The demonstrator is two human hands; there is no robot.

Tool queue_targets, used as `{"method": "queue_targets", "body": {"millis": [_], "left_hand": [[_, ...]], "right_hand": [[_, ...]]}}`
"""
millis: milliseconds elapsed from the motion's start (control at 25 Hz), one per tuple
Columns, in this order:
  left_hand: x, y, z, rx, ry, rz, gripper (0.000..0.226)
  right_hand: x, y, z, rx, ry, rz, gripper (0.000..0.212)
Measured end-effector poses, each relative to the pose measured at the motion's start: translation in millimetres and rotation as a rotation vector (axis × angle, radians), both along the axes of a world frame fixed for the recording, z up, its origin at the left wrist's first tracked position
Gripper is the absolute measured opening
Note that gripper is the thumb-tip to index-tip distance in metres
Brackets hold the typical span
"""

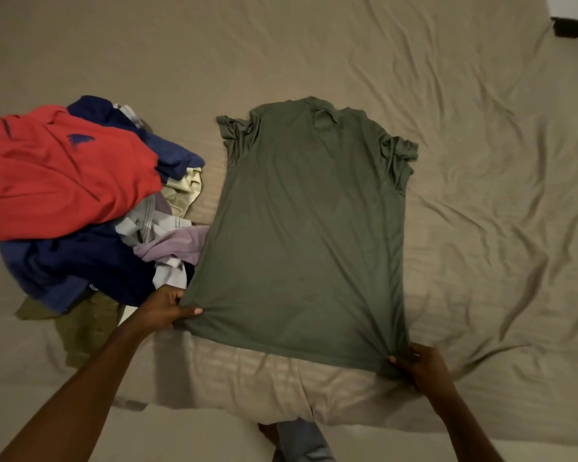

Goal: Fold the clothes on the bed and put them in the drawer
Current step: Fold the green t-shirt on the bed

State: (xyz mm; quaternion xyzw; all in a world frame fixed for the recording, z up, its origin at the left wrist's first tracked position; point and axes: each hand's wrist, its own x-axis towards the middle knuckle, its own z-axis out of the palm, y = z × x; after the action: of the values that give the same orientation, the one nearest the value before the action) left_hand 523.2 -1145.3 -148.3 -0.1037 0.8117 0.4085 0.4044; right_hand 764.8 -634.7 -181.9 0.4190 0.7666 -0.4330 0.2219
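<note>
On the left of the bed (464, 128) we saw the heap of clothes (80, 201), red on top. Beside it the green shirt (307, 235) lay spread flat. Our left hand (162, 310) pinched its near-left hem corner; our right hand (421, 366) gripped the near-right corner.

— What runs off the frame?
— The red shirt (57, 175) at the left edge, and a dark object (574, 26) in the upper right corner.
— Anything buried?
— Lower garments in the pile (90, 261) show only scraps; their kinds can't be told.
</note>
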Motion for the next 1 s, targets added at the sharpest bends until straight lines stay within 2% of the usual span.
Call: {"method": "queue_targets", "body": {"millis": [80,160,280,360,440,520,680,880,1000], "left_hand": [[10,-7,-8,-0.088,0.112,-0.035,0.015],[23,-17,-19,-0.177,0.152,0.002,0.028],[46,-25,-27,-0.217,0.105,0.231,0.032],[59,-20,-21,-0.415,0.205,0.320,0.030],[75,3,-11,-0.509,0.344,0.308,0.031],[88,41,-7,-0.468,0.436,0.241,0.034],[103,159,-22,-0.214,0.479,0.192,0.036],[75,333,-27,-0.031,0.576,0.179,0.031],[53,417,-33,-0.073,0.716,0.100,0.032]], "right_hand": [[11,2,1,0.112,-0.102,0.093,0.033],[20,1,3,0.136,-0.124,0.077,0.050],[22,6,9,0.127,-0.146,0.074,0.057],[14,12,13,0.164,-0.165,0.115,0.063],[6,19,16,0.227,-0.099,0.127,0.065],[-7,27,15,0.274,-0.013,0.116,0.060],[-61,60,6,0.284,0.148,0.120,0.050],[-168,113,-17,0.058,0.311,-0.113,0.031],[-248,151,-36,-0.085,0.422,-0.239,0.035]]}}
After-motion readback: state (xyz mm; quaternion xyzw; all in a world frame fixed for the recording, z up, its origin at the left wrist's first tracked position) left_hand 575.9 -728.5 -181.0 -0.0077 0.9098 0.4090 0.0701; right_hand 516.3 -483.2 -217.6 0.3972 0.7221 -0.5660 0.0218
